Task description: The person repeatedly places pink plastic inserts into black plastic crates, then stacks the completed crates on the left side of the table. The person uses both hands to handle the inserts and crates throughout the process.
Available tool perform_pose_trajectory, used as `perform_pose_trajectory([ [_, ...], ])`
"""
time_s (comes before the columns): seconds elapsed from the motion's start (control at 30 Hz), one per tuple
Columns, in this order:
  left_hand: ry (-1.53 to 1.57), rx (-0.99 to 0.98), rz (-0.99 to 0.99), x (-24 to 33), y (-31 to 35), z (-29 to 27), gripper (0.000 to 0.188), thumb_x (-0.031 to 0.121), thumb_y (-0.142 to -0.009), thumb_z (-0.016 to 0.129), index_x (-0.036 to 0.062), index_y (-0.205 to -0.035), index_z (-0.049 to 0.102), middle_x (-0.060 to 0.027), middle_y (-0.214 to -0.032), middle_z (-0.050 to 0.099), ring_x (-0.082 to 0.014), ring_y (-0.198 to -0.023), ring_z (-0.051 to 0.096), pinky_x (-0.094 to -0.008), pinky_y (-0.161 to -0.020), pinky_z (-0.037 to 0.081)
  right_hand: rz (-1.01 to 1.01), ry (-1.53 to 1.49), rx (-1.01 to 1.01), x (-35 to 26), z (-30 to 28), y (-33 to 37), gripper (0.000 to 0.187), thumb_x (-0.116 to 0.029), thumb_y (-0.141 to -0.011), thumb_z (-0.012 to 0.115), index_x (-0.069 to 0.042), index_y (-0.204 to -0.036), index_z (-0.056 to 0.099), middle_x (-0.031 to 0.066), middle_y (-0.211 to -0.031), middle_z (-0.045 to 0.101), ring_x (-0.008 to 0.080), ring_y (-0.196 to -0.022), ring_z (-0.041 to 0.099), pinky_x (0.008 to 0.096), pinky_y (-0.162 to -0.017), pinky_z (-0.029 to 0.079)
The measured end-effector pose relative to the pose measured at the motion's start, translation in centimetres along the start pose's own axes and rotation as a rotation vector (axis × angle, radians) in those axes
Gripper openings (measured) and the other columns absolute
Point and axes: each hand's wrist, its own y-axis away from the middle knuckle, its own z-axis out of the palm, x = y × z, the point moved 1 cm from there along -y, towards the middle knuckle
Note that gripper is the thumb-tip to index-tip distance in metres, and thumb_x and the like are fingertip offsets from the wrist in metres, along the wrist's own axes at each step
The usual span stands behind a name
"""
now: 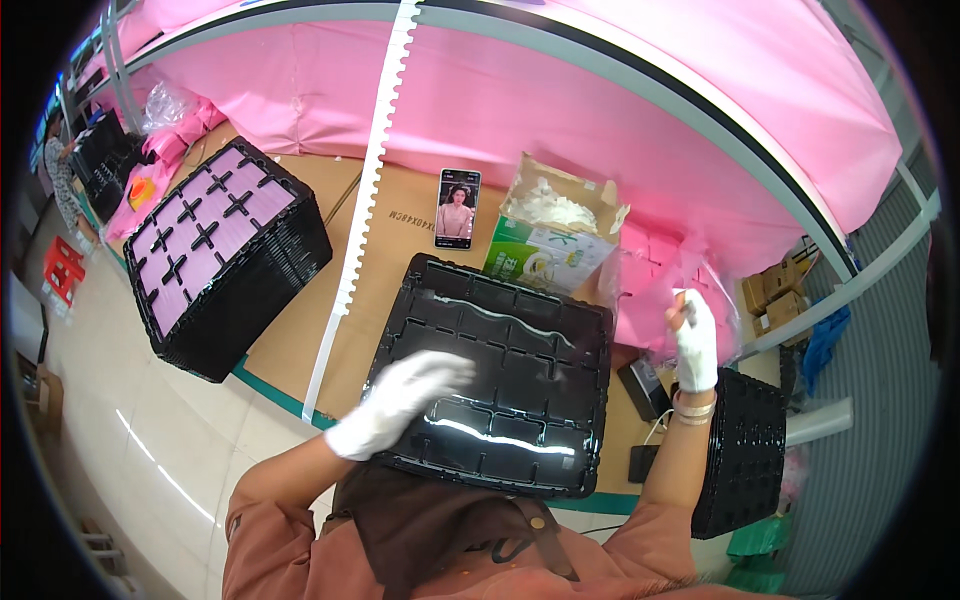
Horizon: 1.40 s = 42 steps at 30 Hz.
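A black plastic tray (480, 370) with moulded compartments and a glossy surface lies in front of me. My left hand (405, 395), in a white glove, is over the tray's left part with its fingers stretched out; it is slightly blurred and holds nothing I can see. My right hand (695, 335), gloved with bare fingertips, is raised to the right of the tray with its fingers curled together. It is beside a pink sheet in clear plastic (655, 290); what the fingers pinch, if anything, is too small to tell.
Left stands a stack of black trays (240, 300) with pink-purple compartments. Behind my tray are a phone (458, 210) and an open carton (545, 250) of white material. A white notched strip (362, 230) crosses the table. More black trays (745, 450) stand right. Another person (62, 170) is far left.
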Motion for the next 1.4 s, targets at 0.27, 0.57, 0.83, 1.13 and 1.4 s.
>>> perform_pose_trajectory([
  [0.27,0.623,-0.418,-0.383,-1.6,-2.5,6.0,0.065,0.043,-0.101,0.048,-0.001,-0.148,0.036,-0.0123,-0.146,0.046,-0.0219,-0.137,0.04,-0.0372,-0.115,0.029,0.078,-0.036,-0.684,-3.9,10.2,9.4,0.022,-0.021,-0.084,0.073,-0.006,-0.087,0.057,-0.0016,-0.076,0.053,0.0076,-0.066,0.045,0.0256,-0.059,0.04],
  [0.57,0.313,0.122,-0.285,-1.2,1.8,-0.5,0.022,0.013,-0.093,0.064,0.0012,-0.112,0.059,-0.0109,-0.104,0.067,-0.02,-0.092,0.065,-0.0354,-0.084,0.053,-0.161,0.224,-0.263,-1.8,10.7,10.3,0.014,-0.015,-0.087,0.066,-0.005,-0.097,0.066,0.0058,-0.092,0.066,0.0186,-0.083,0.063,0.0303,-0.077,0.051],
  [0.83,0.194,0.204,-0.184,-2.6,2.7,-3.4,0.027,0.021,-0.096,0.061,0.0028,-0.116,0.06,-0.0055,-0.106,0.065,-0.0138,-0.098,0.06,-0.0299,-0.083,0.049,0.496,-0.065,0.132,8.4,4.7,9.9,0.046,-0.041,-0.094,0.064,0.002,-0.112,0.061,-0.0002,-0.08,0.058,0.0082,-0.066,0.052,0.0234,-0.059,0.039],
  [1.13,0.183,0.202,-0.215,-2.4,2.3,-3.1,0.025,0.02,-0.096,0.061,0.0026,-0.114,0.059,-0.0025,-0.097,0.064,-0.0098,-0.087,0.061,-0.0256,-0.075,0.049,0.522,0.172,-0.02,9.1,5.3,9.9,0.033,-0.033,-0.084,0.075,-0.002,-0.09,0.063,-0.0019,-0.073,0.057,0.0085,-0.068,0.049,0.028,-0.061,0.041],
  [1.4,0.316,0.16,-0.23,0.8,-1.3,-3.3,0.048,0.005,-0.091,0.06,0.0007,-0.138,0.049,-0.0072,-0.127,0.059,-0.0159,-0.112,0.058,-0.0305,-0.097,0.047,0.434,-0.562,-0.2,4.0,6.7,6.3,0.022,-0.023,-0.088,0.069,-0.007,-0.099,0.061,-0.0031,-0.089,0.062,0.008,-0.078,0.06,0.0224,-0.071,0.048],
])
